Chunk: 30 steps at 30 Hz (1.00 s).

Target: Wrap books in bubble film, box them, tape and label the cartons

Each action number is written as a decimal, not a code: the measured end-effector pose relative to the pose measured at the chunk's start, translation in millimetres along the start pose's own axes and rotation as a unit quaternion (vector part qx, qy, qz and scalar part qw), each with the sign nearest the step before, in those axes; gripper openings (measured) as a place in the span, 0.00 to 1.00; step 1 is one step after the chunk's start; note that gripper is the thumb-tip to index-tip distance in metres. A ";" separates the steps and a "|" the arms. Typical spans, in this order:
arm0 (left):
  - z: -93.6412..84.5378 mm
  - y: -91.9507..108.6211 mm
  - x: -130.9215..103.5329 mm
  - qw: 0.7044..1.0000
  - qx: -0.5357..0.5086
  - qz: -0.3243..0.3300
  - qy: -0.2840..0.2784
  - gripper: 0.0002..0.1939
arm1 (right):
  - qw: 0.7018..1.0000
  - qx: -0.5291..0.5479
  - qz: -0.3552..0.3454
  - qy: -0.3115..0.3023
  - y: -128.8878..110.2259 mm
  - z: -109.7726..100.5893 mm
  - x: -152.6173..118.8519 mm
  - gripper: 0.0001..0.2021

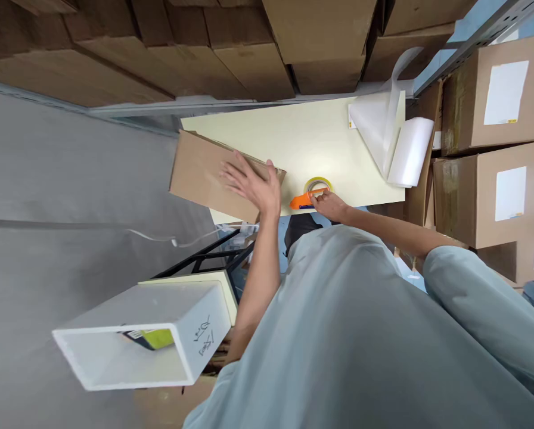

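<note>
A brown cardboard box (208,170) lies at the left end of the pale tabletop (311,140). My left hand (255,187) rests flat on its upper face, fingers spread. Close to the table's front edge, my right hand (332,205) is closed around the orange tape dispenser (300,201). On the dispenser sits a roll of yellowish tape (318,180). The dispenser is just right of the box and apart from it. My right fingertips are partly hidden by the handle.
At the table's right end lies a roll of white film (412,152), part of it unrolled. Cardboard boxes (244,68) line the shelf behind the table; labelled boxes (508,196) are stacked at right. A white bin (199,328) with a green-and-dark packet (157,338) stands at lower left.
</note>
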<state>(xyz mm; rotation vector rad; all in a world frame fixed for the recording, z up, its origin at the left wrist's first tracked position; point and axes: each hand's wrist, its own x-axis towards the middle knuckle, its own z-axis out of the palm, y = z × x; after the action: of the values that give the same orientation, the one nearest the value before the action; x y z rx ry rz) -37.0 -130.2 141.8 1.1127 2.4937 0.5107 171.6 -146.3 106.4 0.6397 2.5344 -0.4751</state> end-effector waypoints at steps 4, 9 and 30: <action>32.4 28.8 11.1 0.997 0.033 -0.054 0.037 0.44 | 1.000 0.009 0.019 0.004 0.3 6.7 -8.3 0.30; 17.7 -1.3 -13.6 0.996 0.046 0.074 -0.028 0.46 | 0.999 0.041 -0.018 0.020 -16.3 5.0 1.3 0.28; -17.6 -66.1 -35.7 0.906 0.039 0.358 -0.222 0.44 | 0.997 -0.075 0.016 0.023 131.0 -35.9 -34.1 0.22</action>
<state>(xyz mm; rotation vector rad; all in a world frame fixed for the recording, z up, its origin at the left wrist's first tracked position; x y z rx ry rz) -64.4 -201.7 132.9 1.9304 1.6787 0.2870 252.7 -33.9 126.5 0.6390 2.5690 -0.2583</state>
